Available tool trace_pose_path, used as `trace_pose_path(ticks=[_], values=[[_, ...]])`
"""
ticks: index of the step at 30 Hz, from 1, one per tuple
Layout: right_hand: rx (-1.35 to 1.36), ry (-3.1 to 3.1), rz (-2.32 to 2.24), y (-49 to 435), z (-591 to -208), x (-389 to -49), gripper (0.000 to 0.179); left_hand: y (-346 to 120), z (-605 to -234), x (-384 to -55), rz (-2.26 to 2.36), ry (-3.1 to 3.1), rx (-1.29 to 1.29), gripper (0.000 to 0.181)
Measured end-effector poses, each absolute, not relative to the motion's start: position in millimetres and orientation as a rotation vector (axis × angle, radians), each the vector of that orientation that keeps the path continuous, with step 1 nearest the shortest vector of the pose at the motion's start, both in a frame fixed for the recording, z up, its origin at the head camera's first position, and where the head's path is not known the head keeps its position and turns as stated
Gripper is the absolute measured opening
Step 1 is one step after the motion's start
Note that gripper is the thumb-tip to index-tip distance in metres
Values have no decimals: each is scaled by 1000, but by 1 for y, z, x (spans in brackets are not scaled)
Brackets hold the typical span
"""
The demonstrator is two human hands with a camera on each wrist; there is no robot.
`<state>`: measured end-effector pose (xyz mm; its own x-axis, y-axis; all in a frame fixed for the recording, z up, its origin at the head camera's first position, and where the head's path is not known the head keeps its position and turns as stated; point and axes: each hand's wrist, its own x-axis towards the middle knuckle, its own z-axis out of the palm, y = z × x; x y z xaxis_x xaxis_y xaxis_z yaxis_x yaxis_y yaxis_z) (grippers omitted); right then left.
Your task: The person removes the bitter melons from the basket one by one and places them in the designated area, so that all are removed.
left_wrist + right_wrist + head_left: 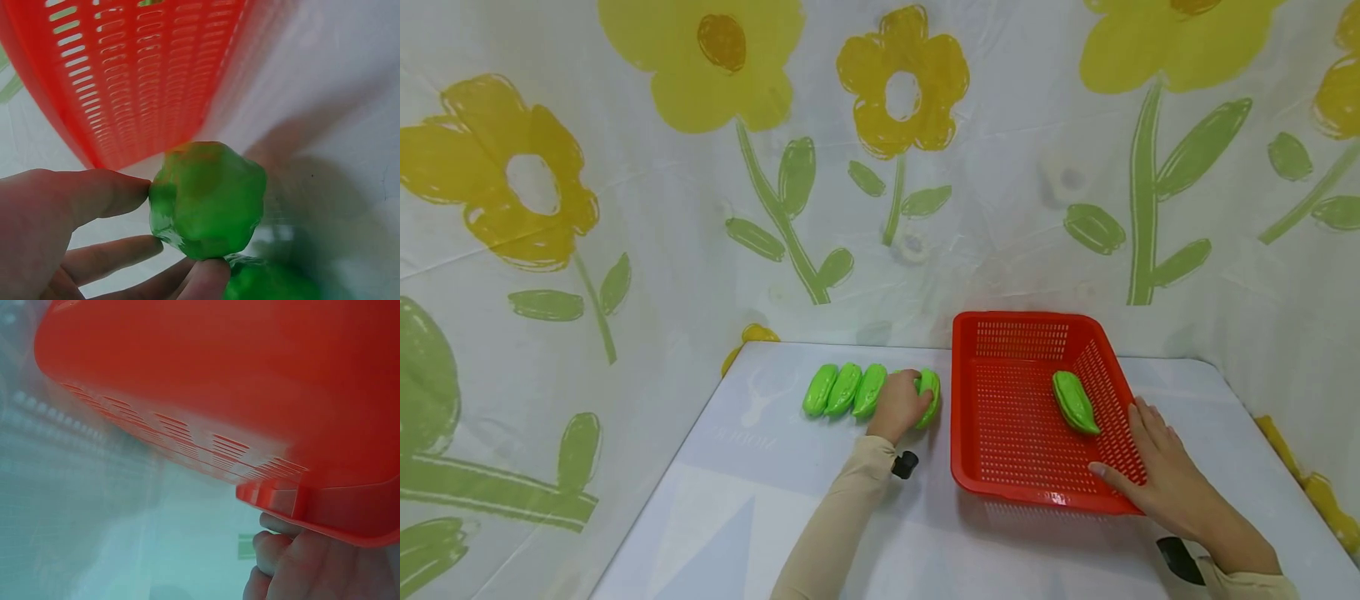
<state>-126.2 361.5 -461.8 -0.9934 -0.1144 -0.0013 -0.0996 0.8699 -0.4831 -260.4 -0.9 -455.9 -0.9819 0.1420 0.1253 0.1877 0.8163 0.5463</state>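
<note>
My left hand [901, 404] holds a glossy green bitter melon [931, 392] between thumb and fingers, at the right end of a row on the table. In the left wrist view the held bitter melon [209, 203] shows end-on, and another green piece [269, 281] lies just below it. Several more bitter melons [844, 390] lie side by side to the left; the hand partly covers the row. My right hand [1176, 483] grips the right rim of a red basket [964, 417], thumb on the inner side, fingers along the outside. One bitter melon [1075, 402] lies inside the basket.
The white table [715, 508] carries pale printed shapes. A white cloth [1000, 208] with yellow flowers hangs behind and at both sides. The near end of the basket appears slightly raised, with shadow beneath it. The basket's left wall stands close to the left hand.
</note>
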Motion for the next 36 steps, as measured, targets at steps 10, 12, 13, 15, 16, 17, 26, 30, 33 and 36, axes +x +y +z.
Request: trace_pose_path(ticks=[10,12,13,15,16,17,26,30,33,36], values=[[-164,2996,-788,361,-462,-125,122,6,-465,-262,-682,-2903,-310,28],[-164,2998,-782,361,-462,-125,122,8,-465,-262,-657,-2906,-304,26],[-163,3000,-779,361,-462,-126,123,8,-465,-262,-640,-2903,-306,24],[-161,3000,-774,362,-462,-126,123,9,-465,-261,-604,-2893,-313,21],[-159,2998,-774,362,-462,-126,124,9,-465,-261,-587,-2885,-317,19],[-159,2999,-772,362,-462,-126,124,9,-465,-260,-570,-2880,-320,18],[-160,2991,-791,361,-462,-125,123,9,-464,-257,-560,-2893,-270,21],[-152,2988,-775,362,-461,-126,124,4,-458,-258,-634,-2877,-261,29],[-147,2988,-762,363,-461,-126,125,-1,-451,-259,-710,-2864,-235,35],[-150,2990,-764,363,-461,-127,124,-7,-443,-259,-767,-2831,-230,36]])
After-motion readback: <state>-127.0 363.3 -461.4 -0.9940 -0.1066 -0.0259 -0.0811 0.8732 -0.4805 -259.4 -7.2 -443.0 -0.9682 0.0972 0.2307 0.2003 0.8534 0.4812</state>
